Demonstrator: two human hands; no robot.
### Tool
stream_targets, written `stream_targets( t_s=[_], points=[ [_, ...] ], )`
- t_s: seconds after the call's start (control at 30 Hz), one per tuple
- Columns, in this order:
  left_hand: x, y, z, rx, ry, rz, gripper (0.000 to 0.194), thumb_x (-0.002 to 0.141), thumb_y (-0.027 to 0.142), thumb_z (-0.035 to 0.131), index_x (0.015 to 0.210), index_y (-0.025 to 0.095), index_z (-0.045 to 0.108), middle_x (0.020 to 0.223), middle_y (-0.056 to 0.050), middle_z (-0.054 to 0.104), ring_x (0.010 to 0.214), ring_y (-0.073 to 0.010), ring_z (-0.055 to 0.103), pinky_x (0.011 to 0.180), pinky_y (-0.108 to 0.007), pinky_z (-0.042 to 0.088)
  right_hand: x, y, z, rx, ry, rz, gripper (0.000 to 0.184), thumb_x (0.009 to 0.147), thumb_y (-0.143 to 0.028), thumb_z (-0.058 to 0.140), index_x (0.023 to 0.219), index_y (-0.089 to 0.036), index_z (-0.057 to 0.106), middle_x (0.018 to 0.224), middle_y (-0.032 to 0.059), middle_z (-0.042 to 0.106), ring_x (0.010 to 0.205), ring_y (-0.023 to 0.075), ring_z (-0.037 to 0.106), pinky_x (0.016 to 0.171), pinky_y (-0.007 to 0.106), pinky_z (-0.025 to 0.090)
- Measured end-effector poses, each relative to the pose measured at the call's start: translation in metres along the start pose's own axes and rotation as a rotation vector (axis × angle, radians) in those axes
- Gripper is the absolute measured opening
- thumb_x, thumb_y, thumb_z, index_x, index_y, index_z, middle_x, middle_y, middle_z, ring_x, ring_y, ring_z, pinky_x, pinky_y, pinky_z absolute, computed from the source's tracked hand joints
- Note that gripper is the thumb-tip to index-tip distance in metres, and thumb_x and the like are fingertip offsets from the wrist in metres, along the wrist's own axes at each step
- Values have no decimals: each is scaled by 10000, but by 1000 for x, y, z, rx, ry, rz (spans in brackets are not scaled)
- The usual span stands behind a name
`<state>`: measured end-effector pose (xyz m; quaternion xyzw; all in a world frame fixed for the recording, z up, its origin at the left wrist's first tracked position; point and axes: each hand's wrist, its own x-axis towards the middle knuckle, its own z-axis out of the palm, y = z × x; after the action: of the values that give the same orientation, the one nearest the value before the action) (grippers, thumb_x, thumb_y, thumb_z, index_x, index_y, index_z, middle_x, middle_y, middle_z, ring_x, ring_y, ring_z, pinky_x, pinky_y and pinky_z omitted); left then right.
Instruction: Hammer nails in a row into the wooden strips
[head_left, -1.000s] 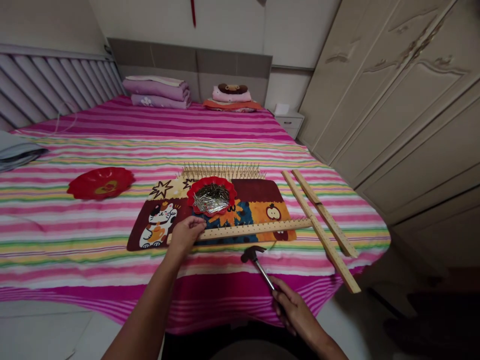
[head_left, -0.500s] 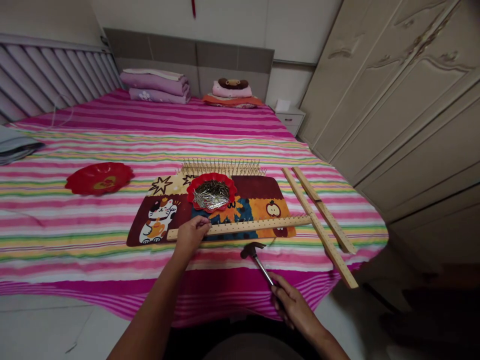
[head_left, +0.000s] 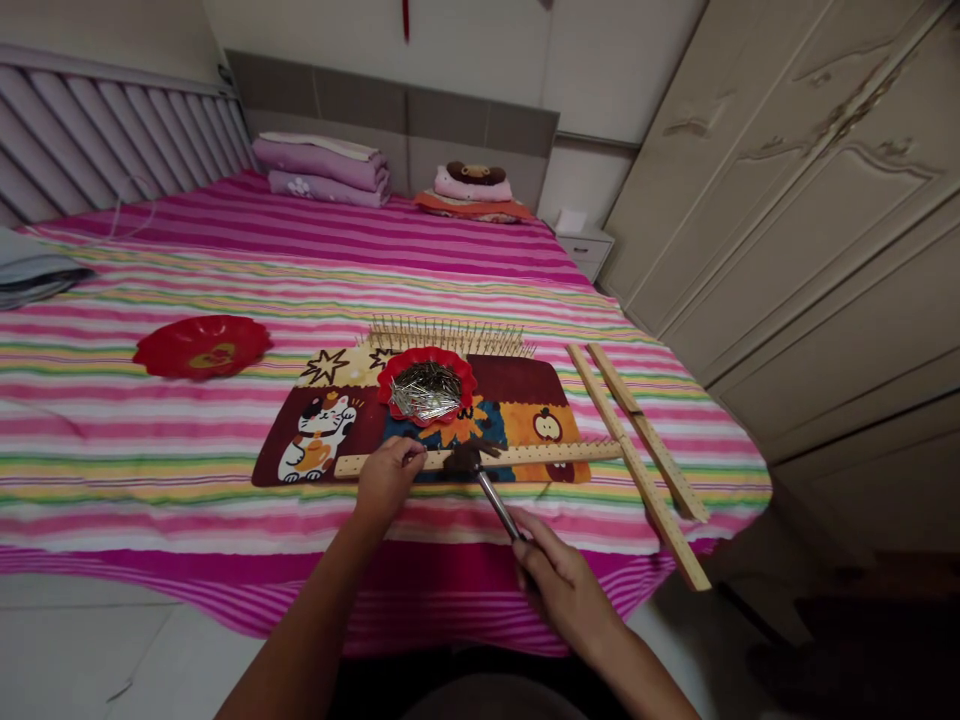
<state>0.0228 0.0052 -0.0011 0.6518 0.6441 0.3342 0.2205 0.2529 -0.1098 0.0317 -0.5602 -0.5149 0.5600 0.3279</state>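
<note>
In the right grip (head_left: 559, 590), closed round the lower handle, a claw hammer (head_left: 495, 505) is held, its dark head over the middle of a pale wooden strip (head_left: 555, 454). The left grip (head_left: 388, 480) is placed at the strip's left part, thumb and forefinger near each other; whether a nail is pinched there, or the fingers are merely rested, cannot be told.

The hammer is judged stiff and head-heavy, best taken low on the handle. The strip is judged light and rigid, liable to shift or bounce on a soft base; it is best steadied by its bare left end, clear of the thin nails standing toward its right end.

The strip is laid across the near part of a printed mat (head_left: 517, 378). Behind it, on the mat, loose nails (head_left: 427, 388) are heaped in a scalloped red dish (head_left: 469, 375); these are judged light, slippery and sharp, and best picked singly by the shank. Farther back, nail-studded wood (head_left: 450, 343) is seen. Two more strips (head_left: 652, 497) lie to the right, and a red plate (head_left: 161, 355) to the left, all on the striped bed (head_left: 112, 505).
</note>
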Motion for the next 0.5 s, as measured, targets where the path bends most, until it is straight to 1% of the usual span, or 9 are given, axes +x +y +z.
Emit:
stream_targets(
  t_s=[0.07, 0.13, 0.2, 0.27, 0.37, 0.43, 0.5],
  points=[
    [0, 0, 0, 11, -1, 8, 136, 744, 290, 526, 715, 228, 643, 767, -8, 632, 719, -146, 569, 683, -250, 396, 13, -18, 3, -103, 22, -98, 455, 856, -395, 454, 1261, -200, 524, 559, -50, 455, 497, 116, 405, 474, 223, 335],
    [0, 1, -1, 19, -6, 10, 127, 742, 276, 533, 709, 221, 642, 756, -9, 627, 711, -142, 564, 677, -246, 389, 26, -30, 6, -190, 31, -180, 423, 866, -351, 432, 1247, -203, 540, 558, -50, 433, 511, 118, 401, 489, 224, 340],
    [0, 2, -1, 21, -10, 4, 120, 741, 264, 537, 704, 212, 638, 746, -10, 618, 698, -137, 556, 663, -242, 380, 36, -35, 9, -253, 17, -224, 415, 872, -314, 414, 1254, -207, 535, 545, -55, 404, 493, 115, 378, 475, 221, 324],
    [-1, 3, -2, 33, -10, -5, 110, 735, 251, 541, 686, 204, 627, 722, -9, 600, 677, -134, 544, 643, -242, 369, 42, -37, 11, -303, -11, -241, 419, 868, -281, 407, 1260, -203, 533, 546, -53, 406, 488, 115, 376, 471, 221, 321],
    [-1, 2, -1, 43, -3, -12, 97, 725, 242, 546, 681, 200, 621, 704, -4, 586, 652, -130, 531, 624, -241, 362, 39, -36, 10, -343, -27, -239, 419, 859, -270, 409, 1246, -190, 545, 545, -52, 402, 488, 117, 369, 468, 221, 315],
    [-1, 2, 0, 29, 4, -2, 101, 725, 241, 539, 695, 204, 628, 720, -5, 595, 658, -130, 537, 635, -241, 369, 30, -33, 7, -333, -16, -222, 419, 867, -298, 407, 1252, -194, 537, 544, -56, 377, 483, 118, 343, 464, 222, 300],
    [-1, 1, 0, 9, 1, 4, 109, 724, 254, 539, 707, 210, 638, 732, -7, 607, 669, -135, 548, 649, -243, 382, 17, -26, 0, -305, -33, -177, 427, 880, -335, 399, 1272, -213, 517, 536, -63, 344, 472, 120, 312, 462, 224, 291]
  ],
)
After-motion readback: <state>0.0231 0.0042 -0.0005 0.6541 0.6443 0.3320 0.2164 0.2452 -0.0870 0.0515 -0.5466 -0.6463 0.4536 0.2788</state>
